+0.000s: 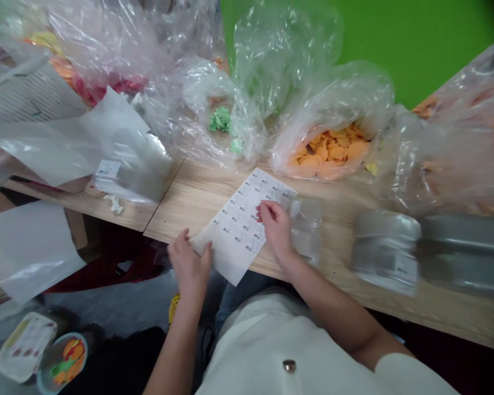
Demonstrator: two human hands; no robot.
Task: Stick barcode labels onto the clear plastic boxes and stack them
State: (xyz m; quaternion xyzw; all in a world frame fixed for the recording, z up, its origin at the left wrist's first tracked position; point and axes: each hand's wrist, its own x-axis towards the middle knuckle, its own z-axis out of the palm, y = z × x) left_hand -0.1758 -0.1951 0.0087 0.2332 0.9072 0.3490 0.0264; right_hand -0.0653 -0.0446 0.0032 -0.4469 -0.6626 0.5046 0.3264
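Observation:
A white sheet of barcode labels (239,216) lies slantwise on the wooden table, its lower end jutting past the front edge. At the sheet's left edge is my left hand (191,266), thumb and fingers apart, with the thumb tip at the paper. My right hand (276,225) is over the printed rows, its thumb and forefinger pinched together. Whatever those fingertips hold is too small to make out. Partly under my right hand and wrist, a clear plastic bag (307,227) lies flat beside the sheet.
Behind the sheet stand open clear bags with orange pieces (333,151) and green pieces (220,119). Clear packages (387,249) lie at the right. A labelled stack of clear bags (132,170) sits at the left. A round tub (61,365) of coloured pieces is below.

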